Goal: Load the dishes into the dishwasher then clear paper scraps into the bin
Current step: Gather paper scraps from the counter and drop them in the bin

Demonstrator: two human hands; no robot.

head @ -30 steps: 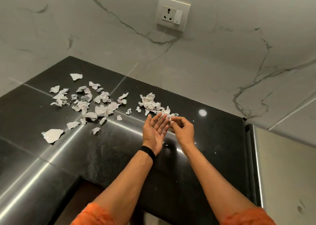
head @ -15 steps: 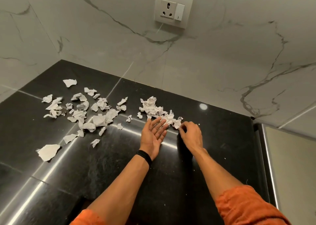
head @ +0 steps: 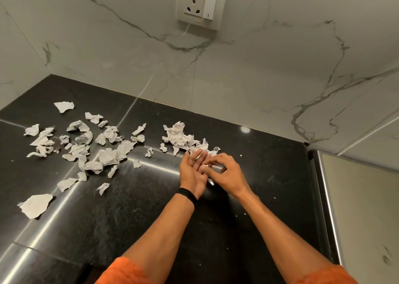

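Head view: left hand is held open, palm up, beside the paper scraps on the counter, with a bit being pinched by the right hand. Scraps could easily be spilled off that flat palm if it's overfilled.

Left hand is palm-up beside paper scraps on the counter, right hand curled over it.

A glossy black counter carried torn white paper scraps, which lay in a wide scatter from nine to eleven o'clock. A tighter crumpled heap lay near twelve, and one large piece lay alone at eight.
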